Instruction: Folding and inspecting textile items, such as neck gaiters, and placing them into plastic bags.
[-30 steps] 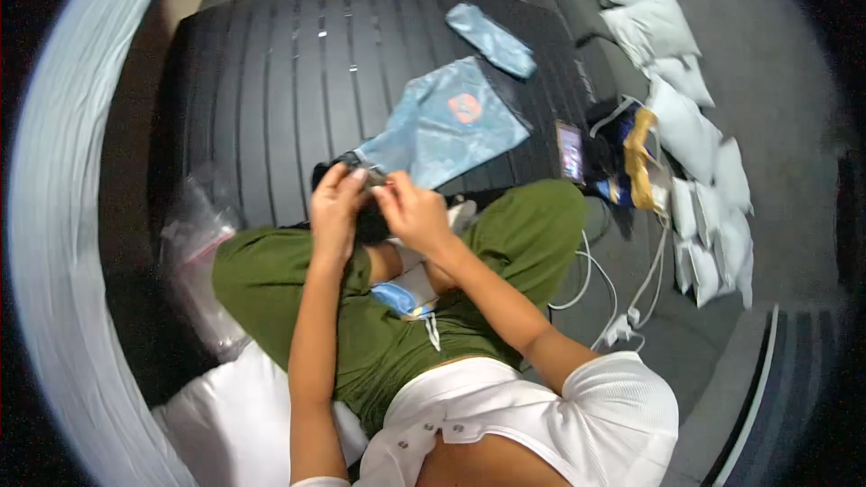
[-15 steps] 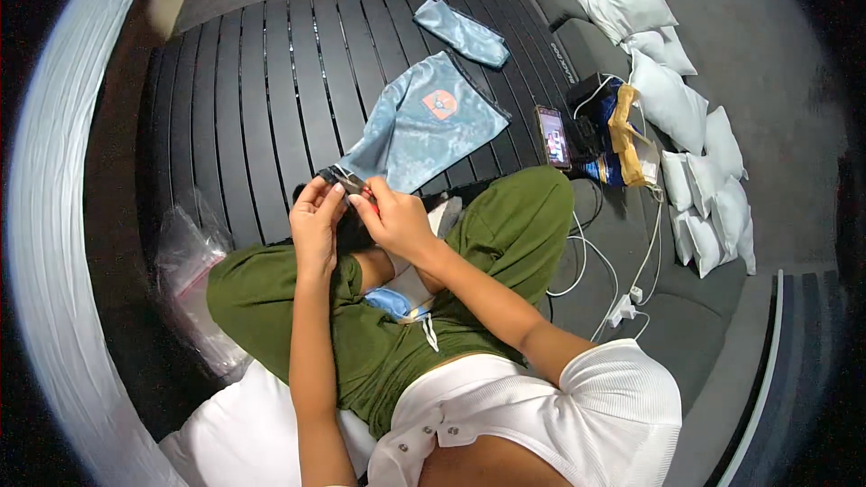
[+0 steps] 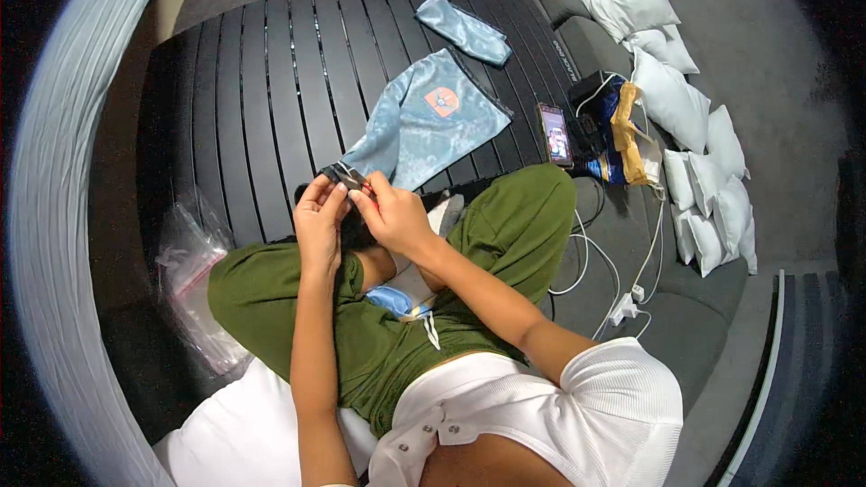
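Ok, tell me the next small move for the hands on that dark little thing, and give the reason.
Probably a steadier pinch before any pull: the left hand and right hand both pinch the small dark item at fingertip level, just off the edge of the light blue garment on the dark slatted surface. What the item is cannot be told.

A home living room is showing here. A grey sofa (image 3: 577,45) with white cushions (image 3: 672,95) is lying beside a dark slatted table (image 3: 244,99), and a phone (image 3: 554,133) is charging nearby.
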### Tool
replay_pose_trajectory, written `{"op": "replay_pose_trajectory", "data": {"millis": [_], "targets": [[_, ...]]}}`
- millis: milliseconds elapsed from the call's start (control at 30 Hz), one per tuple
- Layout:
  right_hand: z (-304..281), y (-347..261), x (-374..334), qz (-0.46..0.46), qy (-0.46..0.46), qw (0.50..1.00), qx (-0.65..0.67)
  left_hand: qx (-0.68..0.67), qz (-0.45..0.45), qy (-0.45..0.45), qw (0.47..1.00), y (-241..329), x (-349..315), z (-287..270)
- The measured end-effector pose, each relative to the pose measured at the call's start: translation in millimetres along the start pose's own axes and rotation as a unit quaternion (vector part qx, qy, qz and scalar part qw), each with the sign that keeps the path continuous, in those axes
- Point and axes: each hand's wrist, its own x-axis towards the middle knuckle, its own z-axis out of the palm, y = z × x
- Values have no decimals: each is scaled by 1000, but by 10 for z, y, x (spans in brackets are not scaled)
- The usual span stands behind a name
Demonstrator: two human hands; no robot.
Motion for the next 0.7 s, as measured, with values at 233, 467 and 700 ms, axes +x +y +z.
{"op": "replay_pose_trajectory", "data": {"millis": [233, 467, 700], "targets": [[15, 25, -21, 5, -12, 1000, -4, 6, 4, -12, 1000, 4, 3, -17], [23, -7, -6, 2, -10, 1000, 21, -23, 2, -21, 1000, 24, -2, -23], [15, 17, -25, 3, -20, 1000, 17, -39, -5, -9, 999, 26, 4, -4]]}}
